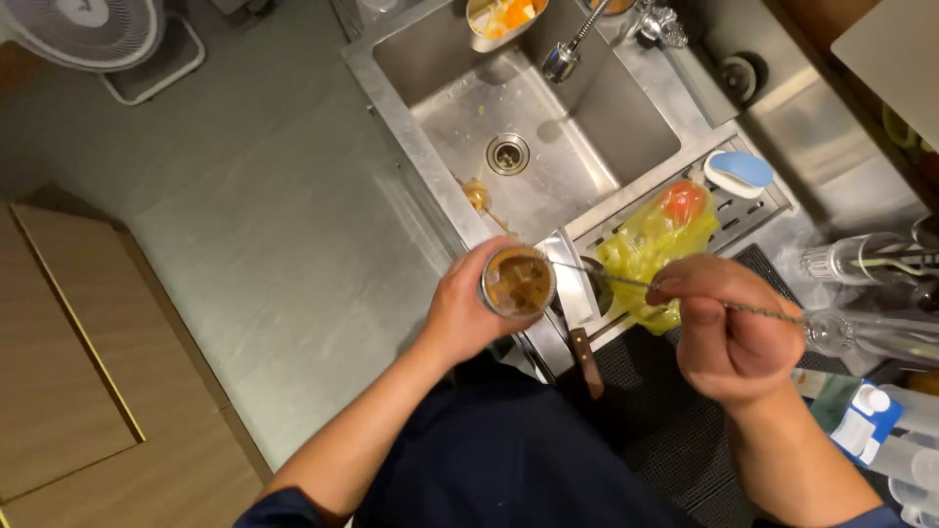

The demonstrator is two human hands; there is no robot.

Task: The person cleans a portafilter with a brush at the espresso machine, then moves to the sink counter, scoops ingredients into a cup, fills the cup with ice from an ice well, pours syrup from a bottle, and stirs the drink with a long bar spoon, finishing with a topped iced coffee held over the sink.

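Note:
My left hand [468, 311] grips a round metal cup [517, 282] filled with a brown drink and ice, held over the sink's front edge. My right hand [729, 328] pinches a long thin twisted metal spoon [753, 310] that lies level. Its tip reaches left toward the cup's rim, and its handle runs right past my hand. Whether the tip touches the drink I cannot tell.
A steel sink [587, 108] with a drain [508, 153] and tap [564, 59] lies ahead. A yellow bag [650, 249] and a blue-white sponge [738, 172] rest on the rack. A knife [585, 358] lies on the black mat. Glass bottles [861, 259] stand at right, a fan [88, 34] far left.

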